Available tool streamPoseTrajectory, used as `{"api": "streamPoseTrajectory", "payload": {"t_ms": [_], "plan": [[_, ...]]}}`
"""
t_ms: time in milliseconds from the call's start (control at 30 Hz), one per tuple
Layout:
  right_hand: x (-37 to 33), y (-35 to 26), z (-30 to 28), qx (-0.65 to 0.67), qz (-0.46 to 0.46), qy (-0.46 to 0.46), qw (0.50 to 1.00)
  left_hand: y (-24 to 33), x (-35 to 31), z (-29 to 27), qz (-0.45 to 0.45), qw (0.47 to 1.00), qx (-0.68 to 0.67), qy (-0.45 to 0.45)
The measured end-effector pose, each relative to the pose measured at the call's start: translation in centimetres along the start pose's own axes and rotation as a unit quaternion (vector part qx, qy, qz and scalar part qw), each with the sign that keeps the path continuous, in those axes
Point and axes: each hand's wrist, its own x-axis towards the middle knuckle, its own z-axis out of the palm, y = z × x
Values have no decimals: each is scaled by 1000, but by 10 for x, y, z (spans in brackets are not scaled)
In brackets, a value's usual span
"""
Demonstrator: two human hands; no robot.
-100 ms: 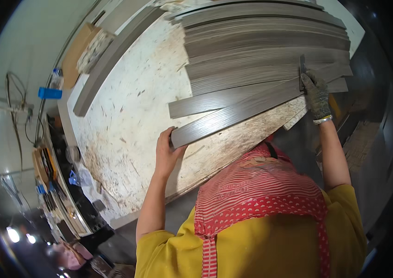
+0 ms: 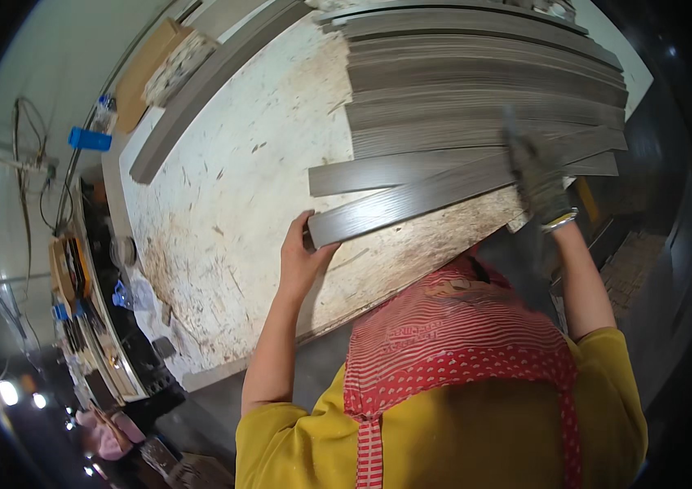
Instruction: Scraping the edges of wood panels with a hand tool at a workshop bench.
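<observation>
My bare left hand (image 2: 301,253) grips the near-left end of a grey wood-grain plank (image 2: 386,213), thumb on one edge and fingers on the other. This plank lies at a slant, its far-right part over other planks. Over its right half is my right hand (image 2: 540,183), in a dark work glove and smeared by motion. In it is a thin, flat dark tool (image 2: 511,130), too blurred to name surely, held close to the plank's face. Just beyond lies another grey plank (image 2: 350,177), its left end apart from the held one.
Several grey planks (image 2: 476,98) lie side by side across the far right of the worn white table (image 2: 256,187). A long grey strip (image 2: 199,98) lies along the far left edge, near a blue container (image 2: 90,138). At the lower left, a person in pink (image 2: 109,432) is in the background.
My right hand has slid leftward along the plank with the flat tool. My left hand keeps its grip on the plank's end. The whole view has shifted slightly.
</observation>
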Motion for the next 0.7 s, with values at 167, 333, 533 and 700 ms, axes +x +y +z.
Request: {"api": "streamPoseTrajectory", "payload": {"t_ms": [167,333,533,700], "plan": [[-21,-186,74,-107,-280,-253,920,1,1,0,-34,981,-191,-26],[-14,-136,86,-162,-178,-193,951,-9,-5,-1,-54,982,-179,-27],[-33,-114,59,-286,-247,-132,916,2,1,-4,-53,973,-224,-15],[-46,101,54,-427,0,-129,895,16,6,-10,-61,982,-176,-43]]}}
